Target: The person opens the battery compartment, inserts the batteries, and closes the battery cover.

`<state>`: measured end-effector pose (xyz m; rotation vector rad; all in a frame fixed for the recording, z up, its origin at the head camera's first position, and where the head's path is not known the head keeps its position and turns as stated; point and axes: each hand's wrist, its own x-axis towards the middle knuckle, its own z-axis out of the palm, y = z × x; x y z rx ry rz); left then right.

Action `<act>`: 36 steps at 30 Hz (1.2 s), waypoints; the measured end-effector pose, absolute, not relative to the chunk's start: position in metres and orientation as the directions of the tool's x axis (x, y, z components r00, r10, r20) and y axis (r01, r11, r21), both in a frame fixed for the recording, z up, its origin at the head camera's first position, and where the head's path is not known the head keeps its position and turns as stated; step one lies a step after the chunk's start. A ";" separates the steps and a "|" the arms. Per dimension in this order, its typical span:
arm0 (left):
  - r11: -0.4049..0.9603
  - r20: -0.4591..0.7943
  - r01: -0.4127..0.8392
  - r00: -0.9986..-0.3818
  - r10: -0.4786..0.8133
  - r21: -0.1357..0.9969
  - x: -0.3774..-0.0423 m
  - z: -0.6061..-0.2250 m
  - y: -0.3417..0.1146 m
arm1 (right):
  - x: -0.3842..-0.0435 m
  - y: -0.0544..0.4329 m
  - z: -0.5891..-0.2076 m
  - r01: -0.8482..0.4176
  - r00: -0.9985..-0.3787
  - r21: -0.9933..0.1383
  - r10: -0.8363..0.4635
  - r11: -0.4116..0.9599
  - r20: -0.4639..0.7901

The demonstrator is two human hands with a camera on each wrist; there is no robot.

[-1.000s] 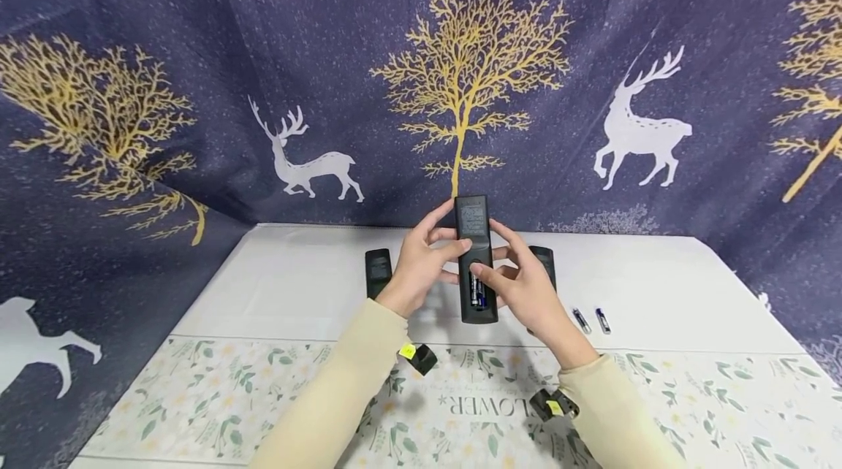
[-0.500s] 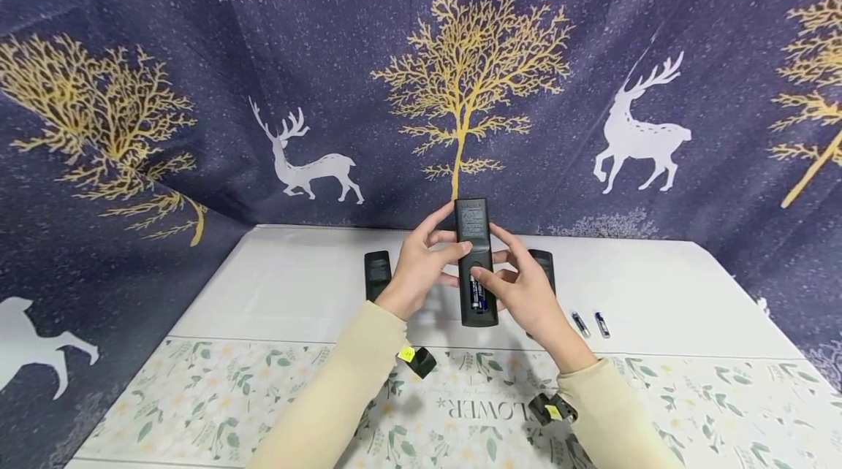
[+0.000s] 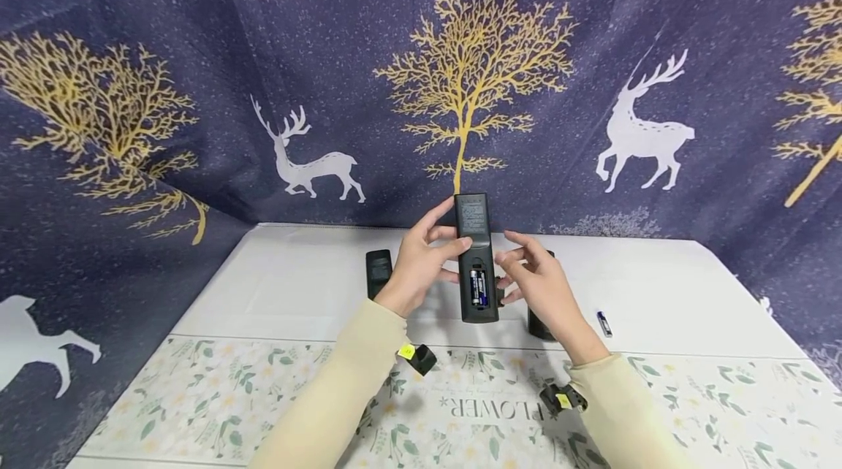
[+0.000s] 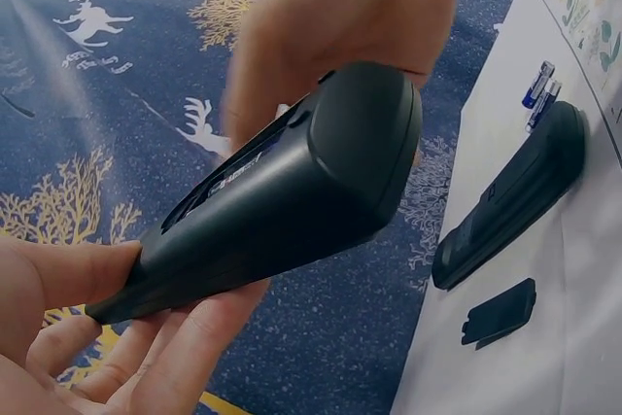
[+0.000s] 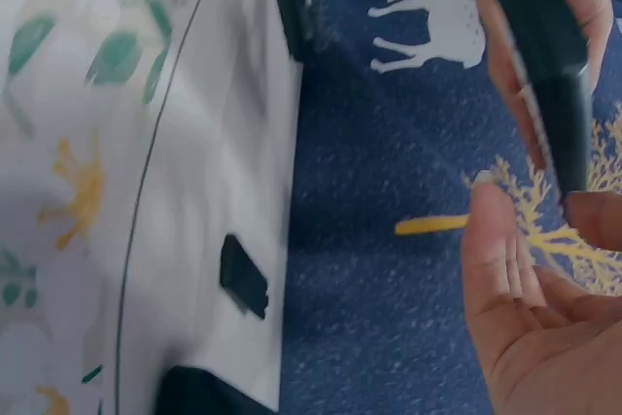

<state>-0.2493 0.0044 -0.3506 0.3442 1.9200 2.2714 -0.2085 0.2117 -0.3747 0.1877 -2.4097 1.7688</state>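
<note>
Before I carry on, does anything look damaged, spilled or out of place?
I see nothing damaged or spilled. One oddity: a cover lies loose on the table, while the remote in the left hand has its batteries exposed.

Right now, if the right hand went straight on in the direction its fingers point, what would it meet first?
Most likely the black remote held in the left hand: in the head view, the right hand points toward its long side. The depth between them is hard to judge.
</note>
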 end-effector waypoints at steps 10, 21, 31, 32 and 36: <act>-0.175 0.083 0.037 -0.962 0.259 0.984 -0.249 -0.350 0.004 | -0.220 0.216 -0.395 -0.052 -0.999 -0.883 -0.021 0.467 0.048; -0.183 0.081 0.034 -0.963 0.256 0.983 -0.249 -0.350 0.004 | -0.229 0.212 -0.403 -0.021 -1.000 -0.766 0.001 0.643 0.029; -0.171 0.077 0.035 -0.967 0.244 0.985 -0.249 -0.348 -0.002 | -0.236 0.204 -0.407 -0.009 -1.000 -0.627 0.011 0.779 0.028; -0.173 0.077 0.035 -0.967 0.242 0.984 -0.249 -0.348 -0.001 | -0.237 0.203 -0.407 -0.013 -0.999 -0.606 0.009 0.796 0.033; -0.184 0.082 0.037 -0.966 0.246 0.982 -0.251 -0.347 0.001 | -0.239 0.205 -0.403 -0.015 -0.999 -0.537 0.003 0.843 0.032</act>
